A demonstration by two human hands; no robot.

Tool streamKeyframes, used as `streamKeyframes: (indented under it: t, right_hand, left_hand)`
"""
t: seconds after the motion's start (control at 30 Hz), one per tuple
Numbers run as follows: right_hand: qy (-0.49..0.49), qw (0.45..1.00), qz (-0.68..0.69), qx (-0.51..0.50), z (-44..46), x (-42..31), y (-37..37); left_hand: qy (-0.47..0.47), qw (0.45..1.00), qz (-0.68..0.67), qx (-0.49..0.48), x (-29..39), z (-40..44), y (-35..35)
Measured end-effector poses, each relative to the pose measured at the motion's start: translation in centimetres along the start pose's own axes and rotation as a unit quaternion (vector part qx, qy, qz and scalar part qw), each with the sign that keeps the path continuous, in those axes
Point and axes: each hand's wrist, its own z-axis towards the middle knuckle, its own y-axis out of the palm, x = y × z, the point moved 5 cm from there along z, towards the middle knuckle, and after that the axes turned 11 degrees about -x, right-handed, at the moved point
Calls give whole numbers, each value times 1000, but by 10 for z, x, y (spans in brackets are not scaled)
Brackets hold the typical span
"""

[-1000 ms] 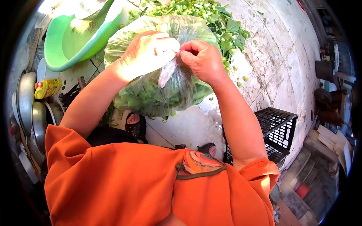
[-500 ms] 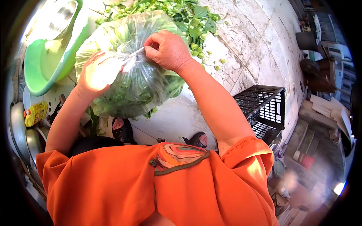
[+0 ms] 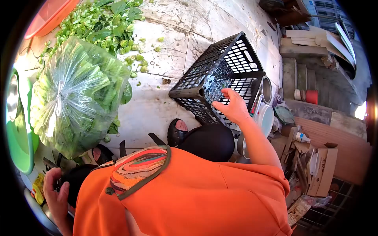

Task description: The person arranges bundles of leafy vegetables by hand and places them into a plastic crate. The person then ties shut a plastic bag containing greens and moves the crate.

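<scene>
A clear plastic bag (image 3: 84, 92) packed with green leafy vegetables stands on the tiled floor at the left, its gathered top twisted into a knot. Neither hand touches it. My right hand (image 3: 235, 109) hovers over the near side of a black plastic crate (image 3: 187, 93), thumb and fingers apart, holding nothing; whether it touches the rim I cannot tell. Small dark, shiny bits show on the crate's bottom. Low at the left, beside my knee, my left hand (image 3: 57, 198) is loosely bent with thumb and fingers apart and nothing visible in it.
Loose green leaves and trimmings (image 3: 102, 29) lie piled beyond the bag. A green basin (image 3: 21, 145) is at the left edge, an orange-red basin (image 3: 49, 17) at the top left. Right of the crate are a white-lidded container (image 3: 264, 118), cardboard (image 3: 323, 171) and steps (image 3: 301, 74).
Both hands have let go of the bag's twisted top. The right hand has moved right to the crate, the left down beside my knee. The view has turned right.
</scene>
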Motion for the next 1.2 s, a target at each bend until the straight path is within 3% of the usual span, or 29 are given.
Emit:
streamKeyframes:
  t: [0.03, 0.1, 0.13, 0.2, 0.27, 0.63, 0.77, 0.9, 1.1, 1.2]
  right_hand:
    - [14, 999, 13, -51, -6, 13, 13]
    - [-19, 994, 22, -107, -4, 38, 54]
    - [-17, 993, 27, -110, 1, 38, 65]
    - [74, 985, 38, -151, 11, 42, 92]
    - [50, 990, 37, -129, 21, 43, 99]
    - [4, 991, 112, -68, 20, 29, 88]
    - [-30, 994, 86, -52, 21, 30, 90]
    - [0, 994, 84, -67, 21, 35, 98]
    - [74, 983, 69, -152, 22, 30, 96]
    - [66, 984, 36, -160, 24, 15, 81]
  left_hand:
    - [-48, 997, 60, -6, 8, -6, 5]
    - [-3, 996, 84, 31, 10, -13, 17]
    - [25, 993, 98, 53, 12, -12, 24]
    - [30, 988, 139, 65, 4, -6, 35]
    - [16, 986, 151, 72, -7, 2, 35]
    - [-34, 983, 138, -115, 16, 34, 30]
    - [-15, 966, 171, -192, 32, 30, 34]
    - [6, 951, 174, -256, 43, 24, 46]
    - [24, 939, 206, -276, 70, -2, 75]
    - [3, 940, 230, -253, 73, -22, 92]
